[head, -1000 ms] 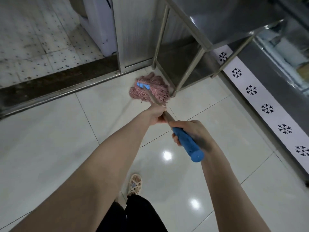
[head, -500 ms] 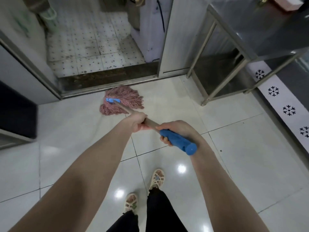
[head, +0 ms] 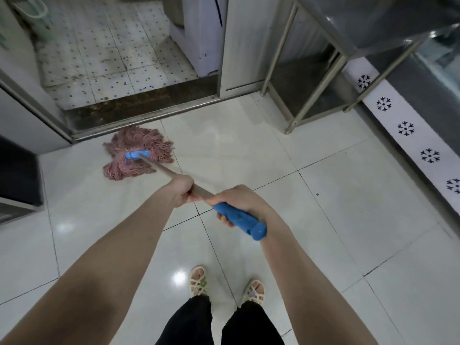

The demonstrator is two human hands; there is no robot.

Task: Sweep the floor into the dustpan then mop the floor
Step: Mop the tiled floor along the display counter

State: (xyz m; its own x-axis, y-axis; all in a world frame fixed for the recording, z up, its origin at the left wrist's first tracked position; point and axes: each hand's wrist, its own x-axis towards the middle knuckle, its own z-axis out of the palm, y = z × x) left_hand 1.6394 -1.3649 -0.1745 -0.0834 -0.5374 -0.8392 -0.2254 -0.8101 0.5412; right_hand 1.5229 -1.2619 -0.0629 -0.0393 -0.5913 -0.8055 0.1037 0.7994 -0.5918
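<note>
A steel-framed stand [head: 313,78] occupies the upper right, beside a white border strip [head: 408,135] printed with black snowflake marks. A white appliance [head: 199,38] stands beyond the dark door threshold [head: 139,108].

Mop head [head: 138,155] on floor [head: 323,207], left of rack [head: 311,95].

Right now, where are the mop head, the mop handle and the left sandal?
mop head [head: 134,141], head view, pink strings.
mop handle [head: 161,168], head view, bare shaft.
left sandal [head: 198,281], head view, top straps.
</note>
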